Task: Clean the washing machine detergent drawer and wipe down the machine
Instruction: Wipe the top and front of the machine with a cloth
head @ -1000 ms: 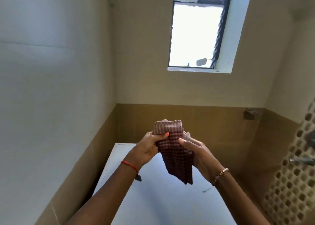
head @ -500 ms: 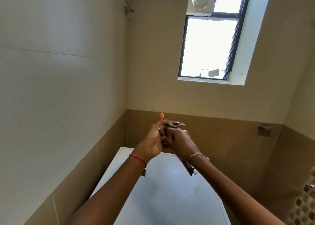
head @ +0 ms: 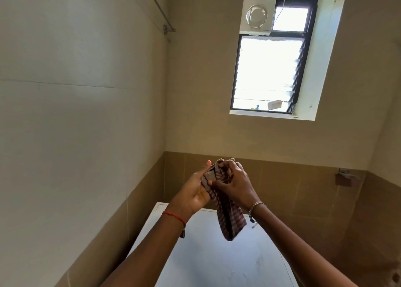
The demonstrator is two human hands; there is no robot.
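Beige and brown tiled walls close in a narrow wash area, with a louvred window (head: 269, 73) and an exhaust fan (head: 257, 15) at upper right of the frame. At lower centre lies the white top of the washing machine (head: 217, 265), its front cut off by the bottom edge. A person holds a maroon checked cloth (head: 230, 219) above that top, clear of it. The right hand (head: 235, 183) pinches the bunched upper end with curled fingers. The left hand (head: 194, 191) lies against the cloth with its palm turned in and thumb pointing up; its fingers are hidden behind the fabric, so whether it grips cannot be told. The cloth's long axis runs straight down from the grip, its loose end hanging toward the machine top directly beneath, so a wipe would likely call for lowering both hands. No detergent drawer, control panel or front of the machine is in view. A small fitting (head: 344, 176) on the right wall is too dim to identify.
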